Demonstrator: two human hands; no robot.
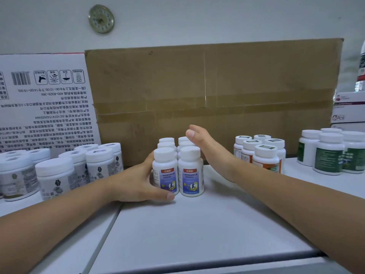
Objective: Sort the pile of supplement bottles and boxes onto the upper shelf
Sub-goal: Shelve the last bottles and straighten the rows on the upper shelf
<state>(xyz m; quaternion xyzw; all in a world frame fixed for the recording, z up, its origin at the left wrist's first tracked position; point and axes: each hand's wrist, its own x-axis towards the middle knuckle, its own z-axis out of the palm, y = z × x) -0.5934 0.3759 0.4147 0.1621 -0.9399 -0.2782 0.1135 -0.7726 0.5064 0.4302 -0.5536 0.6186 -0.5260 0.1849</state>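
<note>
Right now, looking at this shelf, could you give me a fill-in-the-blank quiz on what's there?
1. The white plastic bottles with blue labels stand in ___ columns.
2. The grip of the left hand holds the front bottle of the ___ column.
3. Behind them stands a big brown ___ box.
4. The white bottles at the far right carry ___ labels.
Missing words: two, left, cardboard, green.
</note>
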